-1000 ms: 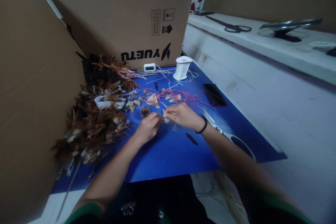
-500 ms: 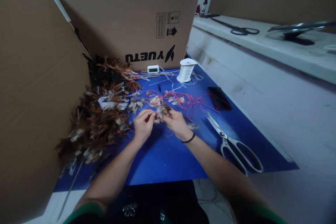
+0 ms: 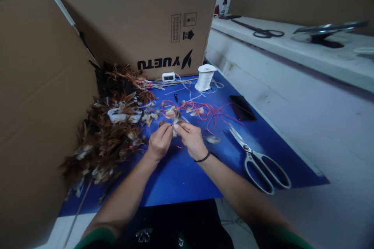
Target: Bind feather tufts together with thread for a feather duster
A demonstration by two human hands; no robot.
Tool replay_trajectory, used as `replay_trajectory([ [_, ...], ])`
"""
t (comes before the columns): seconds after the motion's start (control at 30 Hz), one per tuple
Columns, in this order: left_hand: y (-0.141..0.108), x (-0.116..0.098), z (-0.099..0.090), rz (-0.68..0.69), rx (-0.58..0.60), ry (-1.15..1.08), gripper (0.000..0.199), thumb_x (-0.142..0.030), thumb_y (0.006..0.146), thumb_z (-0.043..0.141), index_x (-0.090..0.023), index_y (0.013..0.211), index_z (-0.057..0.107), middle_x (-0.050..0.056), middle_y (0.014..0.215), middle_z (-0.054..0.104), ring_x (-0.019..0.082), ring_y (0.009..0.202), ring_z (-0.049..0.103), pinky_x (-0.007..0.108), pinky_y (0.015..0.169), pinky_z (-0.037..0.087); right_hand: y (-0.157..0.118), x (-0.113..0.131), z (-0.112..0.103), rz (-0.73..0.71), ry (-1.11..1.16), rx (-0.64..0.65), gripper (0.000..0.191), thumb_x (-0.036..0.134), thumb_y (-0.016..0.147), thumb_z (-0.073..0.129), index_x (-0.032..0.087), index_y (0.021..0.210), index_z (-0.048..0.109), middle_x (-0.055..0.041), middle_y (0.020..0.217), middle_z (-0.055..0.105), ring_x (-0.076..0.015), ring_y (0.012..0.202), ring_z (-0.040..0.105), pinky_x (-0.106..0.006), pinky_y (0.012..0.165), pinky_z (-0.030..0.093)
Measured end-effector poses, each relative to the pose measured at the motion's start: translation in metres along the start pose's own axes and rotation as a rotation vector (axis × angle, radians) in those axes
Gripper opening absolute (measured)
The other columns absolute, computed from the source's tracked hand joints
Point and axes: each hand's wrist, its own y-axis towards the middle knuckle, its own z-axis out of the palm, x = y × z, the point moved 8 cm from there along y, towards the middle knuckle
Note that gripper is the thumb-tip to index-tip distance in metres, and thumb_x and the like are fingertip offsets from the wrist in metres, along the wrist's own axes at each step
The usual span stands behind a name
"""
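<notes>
My left hand (image 3: 160,141) and my right hand (image 3: 191,139) meet fingertip to fingertip over the blue table (image 3: 187,179). Both are closed in a pinch. A small tuft of grey-brown feathers (image 3: 177,116) rises from the fingers of my right hand. What my left fingertips grip is too small to make out; a bit of red shows between the hands. Just beyond them lies a tangle of red cord (image 3: 209,111) among pale feathers. At the left is a large heap of brown feathers (image 3: 108,140).
Large scissors (image 3: 247,148) lie at the right, below a dark phone (image 3: 242,107). A white spool (image 3: 205,78) and a small white device (image 3: 168,77) stand at the back. Cardboard (image 3: 131,19) rises behind. More scissors (image 3: 263,32) lie on the ledge.
My fingertips have drawn closer together, and my right hand has shifted slightly left. The feather tuft between them now stands more upright. The whole view has moved a little.
</notes>
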Motion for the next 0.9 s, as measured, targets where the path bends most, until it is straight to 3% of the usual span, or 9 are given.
replay_trajectory([
  [0.2,-0.005,-0.006,0.002,0.109,0.034,0.021,0.026,-0.013,0.085,0.053,-0.013,0.109,0.062,0.014,0.105,0.066,0.021,0.099,0.064,0.031,0.086,0.056,0.000,0.006,-0.002,-0.178,-0.183,0.039,0.028,0.042,0.077,0.058,0.016,0.068,0.061,0.0005,0.064,0.052,-0.0107,0.061,0.044,-0.024,0.060,0.038],
  [0.43,-0.007,-0.008,0.007,0.085,0.067,-0.032,0.022,-0.013,0.084,0.054,-0.014,0.104,0.065,0.013,0.105,0.065,0.021,0.100,0.063,0.031,0.085,0.055,0.002,0.004,-0.010,-0.176,-0.210,-0.031,0.033,0.045,0.075,0.061,0.016,0.061,0.059,0.0018,0.059,0.047,-0.0096,0.058,0.040,-0.023,0.057,0.035],
  [0.53,0.003,-0.003,0.002,-0.090,0.037,-0.168,0.017,-0.015,0.083,0.056,-0.015,0.097,0.066,0.010,0.096,0.067,0.017,0.090,0.065,0.028,0.082,0.054,0.003,0.001,-0.013,-0.117,-0.129,-0.032,0.031,0.044,0.073,0.063,0.016,0.060,0.057,0.0041,0.054,0.041,-0.0073,0.052,0.034,-0.022,0.050,0.030],
  [0.63,0.007,0.014,0.004,-0.424,0.033,-0.396,0.011,-0.023,0.080,0.062,-0.016,0.086,0.066,0.007,0.086,0.066,0.015,0.081,0.065,0.026,0.074,0.054,0.004,0.000,-0.013,-0.056,-0.032,0.015,0.031,0.043,0.072,0.066,0.016,0.061,0.055,0.0071,0.048,0.034,-0.0052,0.045,0.028,-0.020,0.044,0.024],
  [0.77,-0.008,0.031,0.024,-0.843,0.054,-0.803,0.023,-0.035,0.079,0.061,-0.016,0.092,0.063,0.005,0.084,0.067,0.015,0.074,0.066,0.028,0.070,0.055,0.004,0.000,-0.014,-0.003,0.054,0.043,0.033,0.041,0.069,0.069,0.016,0.058,0.051,0.0095,0.044,0.028,-0.0036,0.041,0.022,-0.021,0.040,0.017],
  [0.9,-0.017,0.035,0.036,-0.932,0.084,-0.911,0.024,-0.034,0.077,0.064,-0.016,0.092,0.064,0.005,0.085,0.067,0.016,0.073,0.067,0.030,0.071,0.056,0.003,0.000,-0.013,0.036,0.089,0.071,0.032,0.040,0.069,0.070,0.017,0.059,0.051,0.0103,0.043,0.028,-0.0029,0.038,0.021,-0.021,0.038,0.014],
])
